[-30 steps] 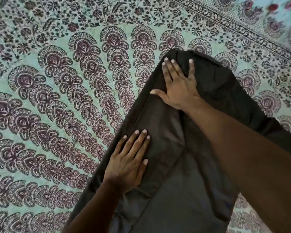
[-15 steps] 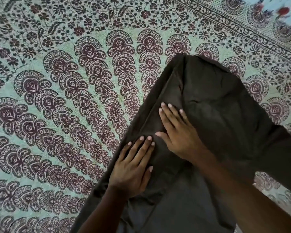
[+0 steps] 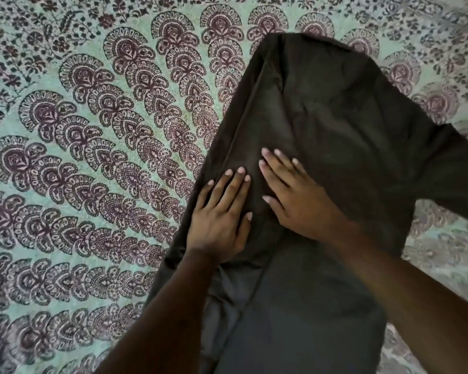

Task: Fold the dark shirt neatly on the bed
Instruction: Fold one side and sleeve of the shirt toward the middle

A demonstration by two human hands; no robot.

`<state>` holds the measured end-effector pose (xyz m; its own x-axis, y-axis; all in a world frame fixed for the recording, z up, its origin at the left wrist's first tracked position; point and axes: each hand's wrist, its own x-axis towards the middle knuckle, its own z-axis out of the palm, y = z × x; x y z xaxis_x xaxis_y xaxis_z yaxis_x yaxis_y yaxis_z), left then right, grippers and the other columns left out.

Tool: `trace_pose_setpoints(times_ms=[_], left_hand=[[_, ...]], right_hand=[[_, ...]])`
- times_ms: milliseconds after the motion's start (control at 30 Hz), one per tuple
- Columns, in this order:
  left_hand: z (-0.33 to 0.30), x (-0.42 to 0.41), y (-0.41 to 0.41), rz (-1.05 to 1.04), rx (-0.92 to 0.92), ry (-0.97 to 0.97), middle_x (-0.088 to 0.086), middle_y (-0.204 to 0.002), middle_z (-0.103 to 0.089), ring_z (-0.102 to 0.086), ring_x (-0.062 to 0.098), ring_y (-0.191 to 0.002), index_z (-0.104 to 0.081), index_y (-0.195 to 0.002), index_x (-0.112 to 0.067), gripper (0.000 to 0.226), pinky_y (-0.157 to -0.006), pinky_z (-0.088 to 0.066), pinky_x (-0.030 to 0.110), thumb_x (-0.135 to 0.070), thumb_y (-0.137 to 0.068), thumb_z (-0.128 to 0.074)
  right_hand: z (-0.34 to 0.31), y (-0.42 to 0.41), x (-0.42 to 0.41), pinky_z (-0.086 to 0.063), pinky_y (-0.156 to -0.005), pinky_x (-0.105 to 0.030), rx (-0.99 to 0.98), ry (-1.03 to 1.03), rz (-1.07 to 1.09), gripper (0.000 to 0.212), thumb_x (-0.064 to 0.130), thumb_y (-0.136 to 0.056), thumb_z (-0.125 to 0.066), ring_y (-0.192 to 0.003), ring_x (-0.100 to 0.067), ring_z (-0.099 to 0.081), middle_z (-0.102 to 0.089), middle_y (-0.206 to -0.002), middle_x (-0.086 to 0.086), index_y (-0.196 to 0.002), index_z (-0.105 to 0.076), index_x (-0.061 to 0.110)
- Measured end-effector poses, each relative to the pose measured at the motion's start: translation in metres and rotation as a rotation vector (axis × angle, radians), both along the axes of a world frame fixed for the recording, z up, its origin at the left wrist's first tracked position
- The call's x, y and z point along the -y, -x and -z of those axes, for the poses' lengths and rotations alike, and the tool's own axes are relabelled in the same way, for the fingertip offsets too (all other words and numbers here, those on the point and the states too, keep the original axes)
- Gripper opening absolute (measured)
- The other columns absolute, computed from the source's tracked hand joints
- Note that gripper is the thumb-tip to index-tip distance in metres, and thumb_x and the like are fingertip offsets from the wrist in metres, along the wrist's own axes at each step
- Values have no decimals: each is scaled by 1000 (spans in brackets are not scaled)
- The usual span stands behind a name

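The bed [image 3: 79, 163] fills the whole view, and its cover is a pale green cloth printed with rows of dark red fan-shaped motifs, which curve from nine o'clock up to twelve o'clock; a band of small flowers and leaves runs along the top, and nothing else of the room is visible. The dark shirt [image 3: 335, 125] lies on this cover as a long strip, from about one o'clock down to six o'clock; its left side seems already turned over the body, because a doubled edge runs along that side, and one part, probably a sleeve, spreads out toward three o'clock and is not yet folded in. I judge that the flat bed gives a firm enough support for pressing the cloth, which is why the shirt is laid out here and not held in the air. The right hand [image 3: 300, 203] lies flat on the shirt near the centre, fingers straight and together, grasping nothing; it appears to smooth the folded layer so that no crease remains under it. The left hand [image 3: 219, 225] rests just beside it, toward eight o'clock, also flat and released, on the folded left edge; probably it keeps this edge in place.
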<state>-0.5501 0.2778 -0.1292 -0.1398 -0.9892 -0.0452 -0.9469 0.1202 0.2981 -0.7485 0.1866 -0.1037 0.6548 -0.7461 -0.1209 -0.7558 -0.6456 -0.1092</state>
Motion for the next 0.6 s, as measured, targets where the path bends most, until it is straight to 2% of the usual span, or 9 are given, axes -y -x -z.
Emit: trace_pose_setpoints(times_ms=[100, 200, 300, 367, 400, 467, 500, 533, 600], left_hand=[[-3, 1, -1, 4, -19, 22, 0, -173, -22, -22, 21, -159, -32, -163, -17, 70, -128, -19, 45, -47, -101, -47], [-12, -3, -2, 7, -43, -11, 2, -170, -27, -30, 29, -151, -41, -158, -20, 72, -121, -25, 49, -48, -93, -56], [-31, -22, -8, -85, -92, 48, 9, -137, -47, -43, 33, -115, -59, -136, -21, 56, -99, -38, 51, -38, -83, -64], [-40, -47, -24, 1, -175, 45, 8, -119, -55, -50, 33, -105, -64, -123, -18, 44, -90, -47, 52, -33, -82, -63], [-43, -64, -34, 91, -211, -6, 7, -120, -57, -53, 32, -107, -64, -123, -17, 46, -88, -50, 51, -36, -80, -63], [-45, -95, -58, 276, -150, -166, 6, -145, -49, -50, 30, -125, -54, -143, -21, 79, -99, -52, 49, -52, -72, -66], [-44, -107, -69, 359, -77, -245, 5, -162, -34, -41, 30, -140, -40, -156, -23, 101, -112, -46, 47, -62, -66, -68], [-43, -117, -78, 427, -10, -309, 3, -172, -14, -26, 28, -154, -23, -164, -25, 122, -123, -34, 44, -70, -61, -69], [-40, -126, -86, 518, 64, -377, 0, -174, 17, 5, 22, -162, 3, -167, -26, 146, -130, -11, 43, -82, -53, -70]], right_hand=[[8, 17, -33, -29, -124, -55, -60, -65, 91, 68, 46, -104, -35, -160, -28, -18, -16, -173, -9, -162, -31, 10], [1, 10, -53, -28, -123, -61, -36, -63, 177, 60, 36, -104, -51, -154, -43, -27, -25, -168, -21, -155, -43, 5], [-4, -5, -85, -22, -125, -57, -4, -76, 131, 61, 40, -104, -46, -156, -43, -23, -24, -169, -22, -154, -45, 5], [-4, -16, -117, -23, -126, -57, 2, -109, 111, 67, 47, -101, -43, -156, -42, -22, -23, -169, -21, -155, -44, 5], [-3, -20, -135, -24, -126, -57, 4, -128, 108, 70, 48, -100, -45, -156, -42, -22, -23, -169, -21, -155, -43, 5], [-2, -29, -171, -21, -127, -56, 9, -179, 124, 74, 51, -100, -45, -159, -40, -15, -16, -171, -19, -159, -36, 7], [-3, -31, -187, -19, -127, -55, 7, -205, 142, 77, 53, -100, -45, -160, -38, -9, -10, -173, -17, -162, -31, 9], [-4, -33, -203, -18, -128, -55, 1, -221, 160, 79, 54, -100, -45, -161, -37, -4, -5, -174, -15, -163, -26, 11], [-7, -35, -229, -17, -127, -58, -25, -221, 184, 84, 60, -100, -46, -161, -36, 1, 0, -174, -13, -165, -21, 14]])
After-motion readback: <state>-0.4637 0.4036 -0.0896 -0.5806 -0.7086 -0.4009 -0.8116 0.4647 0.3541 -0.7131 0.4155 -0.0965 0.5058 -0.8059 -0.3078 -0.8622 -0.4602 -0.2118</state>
